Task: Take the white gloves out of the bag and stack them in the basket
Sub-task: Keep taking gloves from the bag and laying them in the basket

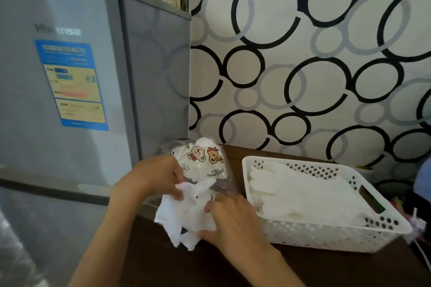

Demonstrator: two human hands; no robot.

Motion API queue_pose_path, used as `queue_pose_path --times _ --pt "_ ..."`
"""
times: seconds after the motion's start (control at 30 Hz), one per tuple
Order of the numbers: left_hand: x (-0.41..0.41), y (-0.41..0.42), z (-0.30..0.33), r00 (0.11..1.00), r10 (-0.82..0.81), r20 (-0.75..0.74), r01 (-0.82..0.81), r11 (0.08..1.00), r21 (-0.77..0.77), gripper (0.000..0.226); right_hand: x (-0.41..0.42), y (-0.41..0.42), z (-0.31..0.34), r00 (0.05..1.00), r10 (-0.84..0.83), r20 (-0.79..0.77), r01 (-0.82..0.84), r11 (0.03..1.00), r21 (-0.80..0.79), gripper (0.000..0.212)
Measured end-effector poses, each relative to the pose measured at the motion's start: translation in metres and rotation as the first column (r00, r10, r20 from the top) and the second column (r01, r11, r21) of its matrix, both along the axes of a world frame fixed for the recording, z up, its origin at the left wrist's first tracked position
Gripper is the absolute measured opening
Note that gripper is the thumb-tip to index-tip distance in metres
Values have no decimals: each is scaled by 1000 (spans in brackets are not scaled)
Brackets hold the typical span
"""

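Both forearms reached in from the bottom edge over the dark wooden bench (314, 263). On it, the right hand (231, 219) lay on a crumpled heap of white gloves (186, 216), its fingers curled into the cloth, seemingly pinching a fold, though the grip itself was hidden beneath the hand. Just beyond, the left hand (158, 175) pinched the mouth of a clear bag (205, 161) printed with cartoon bears, fingers closed on the plastic where a glove spilled out of it. More white fabric showed inside the bag. To the right, a white perforated basket (326, 237) sat on the bench near the heap, with a flat stack of white gloves already in it. A grey fridge (70, 77) stood to the left, and circle-patterned wallpaper (314, 53) covered the wall behind.
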State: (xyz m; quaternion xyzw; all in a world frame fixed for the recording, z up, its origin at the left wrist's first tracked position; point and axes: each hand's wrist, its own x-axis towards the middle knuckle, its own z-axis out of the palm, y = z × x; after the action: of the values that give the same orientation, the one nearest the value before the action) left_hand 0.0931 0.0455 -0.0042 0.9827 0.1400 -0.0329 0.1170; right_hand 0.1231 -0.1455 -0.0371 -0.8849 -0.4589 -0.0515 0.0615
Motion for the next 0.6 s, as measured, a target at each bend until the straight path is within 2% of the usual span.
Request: queue_pose_path --times 0.07,0.13,0.23,0.3,0.43,0.53,0.6 --pt "3 -7 -5 997 -36 64 33 999 41 28 0 13 -9 999 -43 23 44 998 -50 30" --pt "7 -10 -15 990 -36 134 23 995 100 34 5 12 -9 998 -68 -6 69 996 60 20" --pt "8 -4 -24 978 9 209 -32 993 109 39 15 1 6 969 -36 -243 97 965 242 9" --pt "8 2 -28 979 28 201 -47 995 90 38 20 -8 20 912 15 -410 141 927 347 4" --pt "6 8 -37 989 37 144 -49 995 83 38 38 -23 35 817 46 -575 303 814 495 7" --pt "9 7 -37 993 23 115 -31 997 67 41 51 -30 45 735 9 -677 441 753 488 9" --pt "9 9 -31 997 9 73 -7 1000 -28 47 56 -29 48 692 -1 -722 483 745 461 10"
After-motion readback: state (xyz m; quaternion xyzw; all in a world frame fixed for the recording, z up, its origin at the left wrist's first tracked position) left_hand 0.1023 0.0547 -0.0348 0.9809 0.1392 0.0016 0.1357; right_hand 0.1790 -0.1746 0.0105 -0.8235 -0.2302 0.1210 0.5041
